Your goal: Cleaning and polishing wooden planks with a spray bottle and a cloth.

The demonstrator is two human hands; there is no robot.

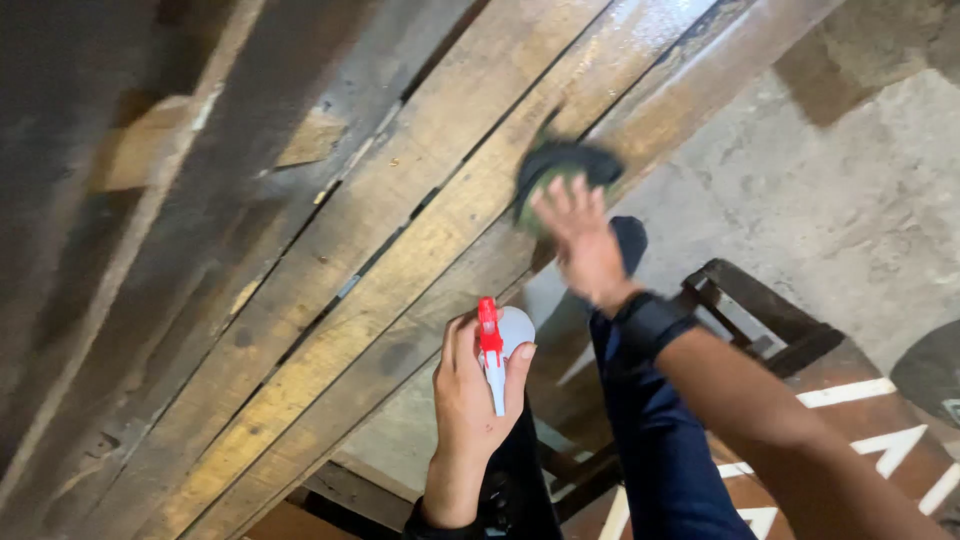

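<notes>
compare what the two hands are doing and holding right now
The left hand grips a white spray bottle with a red trigger, held off the wood; the right hand presses a dark green round scrubbing pad flat against the wooden planks. The left looks sharp, the right motion-blurred. The right wrist wears a black band. Both are bare.

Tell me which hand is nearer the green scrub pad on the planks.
Right. The right hand presses its fingers on the green scrub pad against the wooden planks. The left hand is lower down, apart from the pad, holding a spray bottle.
</notes>
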